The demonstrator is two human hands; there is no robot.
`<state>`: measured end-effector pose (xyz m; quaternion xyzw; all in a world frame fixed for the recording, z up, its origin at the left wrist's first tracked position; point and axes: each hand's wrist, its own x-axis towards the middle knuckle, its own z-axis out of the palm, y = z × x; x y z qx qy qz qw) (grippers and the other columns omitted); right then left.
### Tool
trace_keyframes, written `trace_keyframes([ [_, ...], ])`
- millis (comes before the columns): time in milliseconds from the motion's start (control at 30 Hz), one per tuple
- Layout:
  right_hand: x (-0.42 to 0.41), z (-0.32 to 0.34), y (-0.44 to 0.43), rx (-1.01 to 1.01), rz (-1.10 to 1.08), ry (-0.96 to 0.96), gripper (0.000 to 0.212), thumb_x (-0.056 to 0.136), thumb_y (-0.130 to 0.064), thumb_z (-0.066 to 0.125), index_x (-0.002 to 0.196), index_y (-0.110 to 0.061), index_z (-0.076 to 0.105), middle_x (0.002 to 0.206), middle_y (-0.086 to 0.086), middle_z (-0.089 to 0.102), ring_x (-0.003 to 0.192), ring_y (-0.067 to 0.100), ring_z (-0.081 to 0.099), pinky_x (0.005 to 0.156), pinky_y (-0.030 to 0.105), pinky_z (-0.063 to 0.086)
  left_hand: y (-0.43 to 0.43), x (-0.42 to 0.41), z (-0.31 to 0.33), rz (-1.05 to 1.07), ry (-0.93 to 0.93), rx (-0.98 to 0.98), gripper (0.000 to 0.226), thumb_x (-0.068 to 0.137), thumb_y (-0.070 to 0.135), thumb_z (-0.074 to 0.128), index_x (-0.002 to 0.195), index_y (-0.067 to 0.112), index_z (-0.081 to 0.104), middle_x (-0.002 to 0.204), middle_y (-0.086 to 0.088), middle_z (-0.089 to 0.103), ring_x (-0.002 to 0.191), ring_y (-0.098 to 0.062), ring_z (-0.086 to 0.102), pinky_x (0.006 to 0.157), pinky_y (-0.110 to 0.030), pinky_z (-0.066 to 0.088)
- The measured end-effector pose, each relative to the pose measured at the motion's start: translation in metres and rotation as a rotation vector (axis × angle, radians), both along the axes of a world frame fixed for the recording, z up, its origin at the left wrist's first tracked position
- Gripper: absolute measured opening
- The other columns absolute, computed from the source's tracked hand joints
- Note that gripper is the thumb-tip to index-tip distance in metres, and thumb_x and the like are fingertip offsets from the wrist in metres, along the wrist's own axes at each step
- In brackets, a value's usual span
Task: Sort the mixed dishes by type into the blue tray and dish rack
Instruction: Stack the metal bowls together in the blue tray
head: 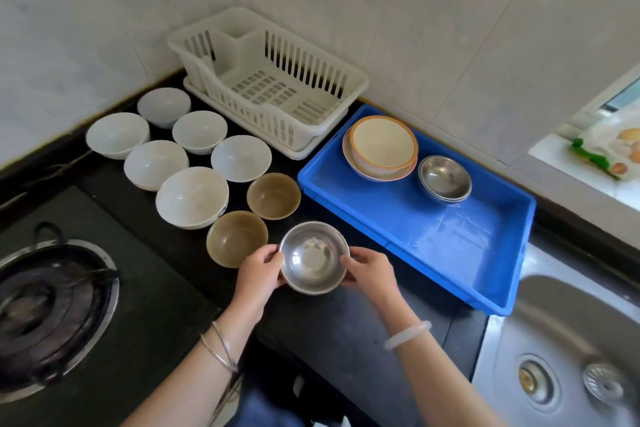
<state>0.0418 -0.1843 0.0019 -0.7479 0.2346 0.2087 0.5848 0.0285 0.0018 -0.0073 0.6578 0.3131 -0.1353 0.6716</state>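
Note:
A steel bowl is held above the black counter's front, my left hand gripping its left rim and my right hand its right rim. The blue tray to the right holds a stack of cream orange-rimmed bowls and stacked steel bowls at its far end. The white dish rack stands in the back corner with nothing in it. Several white bowls and two brown bowls sit on the counter to the left.
A gas burner lies at the front left. A steel sink with its drain is at the front right, next to the tray. Tiled walls close the back. A windowsill with packets is at the far right.

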Motion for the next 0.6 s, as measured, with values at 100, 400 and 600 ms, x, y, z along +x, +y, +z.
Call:
trace_keyframes([
  [100,0.013,0.015,-0.018,0.071,-0.098,-0.062,0.014,0.087,-0.010,0.063,0.099,-0.013,0.071,0.073,-0.002,0.075,0.065,0.010,0.072,0.055,0.017,0.055,-0.016,0.021,0.019,-0.045,-0.054,-0.025,0.015,0.091,0.017,0.053,0.105,0.019,0.059,0.100,-0.002,0.063,0.092,-0.013,0.061,0.065,-0.024,0.053],
  [400,0.058,0.047,-0.097,0.049,-0.348,-0.175,0.007,0.088,-0.011,0.064,0.091,-0.009,0.069,0.073,0.005,0.070,0.057,0.013,0.070,0.057,0.020,0.057,-0.099,0.105,0.061,-0.270,-0.118,-0.053,0.013,0.090,0.015,0.055,0.100,0.008,0.058,0.099,-0.008,0.058,0.080,-0.017,0.061,0.063,-0.027,0.057],
  [600,0.091,0.052,-0.153,-0.002,-0.492,-0.213,0.005,0.089,-0.009,0.062,0.091,-0.008,0.066,0.074,0.008,0.065,0.052,0.011,0.067,0.050,0.016,0.054,-0.166,0.159,0.066,-0.423,-0.154,0.022,0.009,0.090,0.012,0.052,0.088,0.015,0.060,0.097,-0.009,0.062,0.083,-0.024,0.063,0.075,-0.039,0.058],
])
